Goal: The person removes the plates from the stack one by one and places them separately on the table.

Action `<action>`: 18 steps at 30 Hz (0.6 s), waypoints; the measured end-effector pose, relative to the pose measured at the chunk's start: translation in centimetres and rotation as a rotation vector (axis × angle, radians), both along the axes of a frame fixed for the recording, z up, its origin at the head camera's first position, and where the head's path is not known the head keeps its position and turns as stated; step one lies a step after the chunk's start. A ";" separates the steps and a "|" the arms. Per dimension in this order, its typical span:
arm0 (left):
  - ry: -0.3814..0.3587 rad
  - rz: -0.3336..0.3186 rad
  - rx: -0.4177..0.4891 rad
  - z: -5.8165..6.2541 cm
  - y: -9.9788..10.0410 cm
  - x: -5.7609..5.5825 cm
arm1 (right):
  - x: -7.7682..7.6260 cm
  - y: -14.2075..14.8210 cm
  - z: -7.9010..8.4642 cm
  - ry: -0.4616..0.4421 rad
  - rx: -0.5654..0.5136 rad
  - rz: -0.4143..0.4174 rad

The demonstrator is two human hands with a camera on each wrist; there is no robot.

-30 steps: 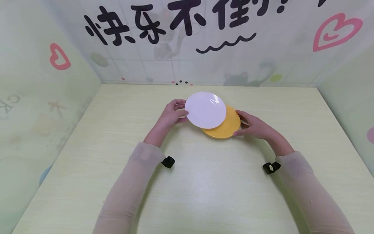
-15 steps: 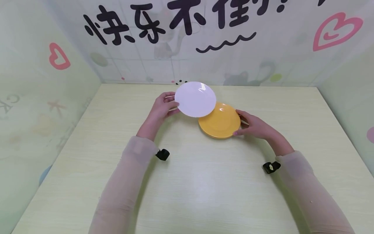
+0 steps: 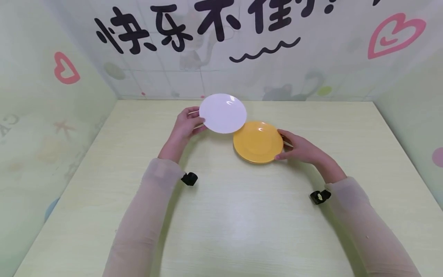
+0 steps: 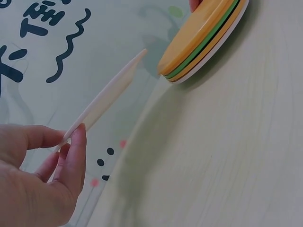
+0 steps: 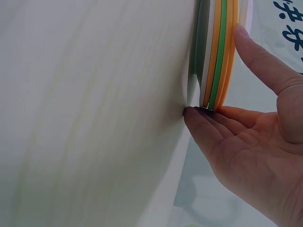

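A white plate [image 3: 223,114] is held in the air at its left rim by my left hand [image 3: 187,125]. The left wrist view shows that plate [image 4: 106,97] nearly edge-on, pinched between the thumb and fingers of the left hand [image 4: 45,175]. To its lower right is a stack of plates [image 3: 258,143] with a yellow-orange one on top. Orange, green and white rims show in the stack [image 5: 220,56] in the right wrist view. My right hand [image 3: 299,148] holds the stack's right side, thumb on the top rim, fingers at its edge. Whether the stack touches the table is unclear.
A pale wood-grain table [image 3: 238,223] lies under both arms. Its far edge meets a printed back wall [image 3: 145,77] with black characters and a heart. Side walls rise at left and right. Each wrist wears a small black camera [image 3: 189,179].
The white plate has moved left and away in my left hand. It overlapped the orange plate broadly before; now only their rims meet in the head view. My right hand stays at the stack.
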State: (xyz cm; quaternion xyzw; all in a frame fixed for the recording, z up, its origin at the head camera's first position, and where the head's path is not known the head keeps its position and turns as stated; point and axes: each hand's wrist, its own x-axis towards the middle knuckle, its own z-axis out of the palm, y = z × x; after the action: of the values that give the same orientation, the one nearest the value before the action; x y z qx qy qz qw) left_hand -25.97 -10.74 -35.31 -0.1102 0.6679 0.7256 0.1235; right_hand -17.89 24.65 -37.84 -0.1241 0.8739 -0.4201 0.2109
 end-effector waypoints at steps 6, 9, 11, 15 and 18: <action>-0.003 0.021 0.012 -0.3 -0.1 -0.2 | 0.0 -0.1 0.1 -0.007 -0.009 0.000; -0.002 0.031 0.003 -0.5 -0.1 -0.4 | 0.0 -0.1 0.2 -0.008 -0.014 0.000; -0.002 0.041 0.001 -0.7 -0.2 -0.6 | 0.0 -0.1 0.3 -0.009 -0.015 -0.001; -0.006 0.065 -0.005 -1.0 -0.3 -0.8 | 0.0 -0.1 0.3 -0.010 -0.015 -0.003; -0.012 0.078 -0.009 -1.2 -0.3 -0.9 | 0.1 -0.1 0.2 -0.014 -0.017 -0.005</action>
State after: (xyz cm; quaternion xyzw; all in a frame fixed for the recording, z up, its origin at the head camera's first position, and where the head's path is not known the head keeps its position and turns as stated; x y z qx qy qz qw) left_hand -26.84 -11.03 -36.54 -0.1409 0.6659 0.7260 0.0986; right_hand -17.81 24.55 -37.64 -0.1209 0.8690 -0.4290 0.2148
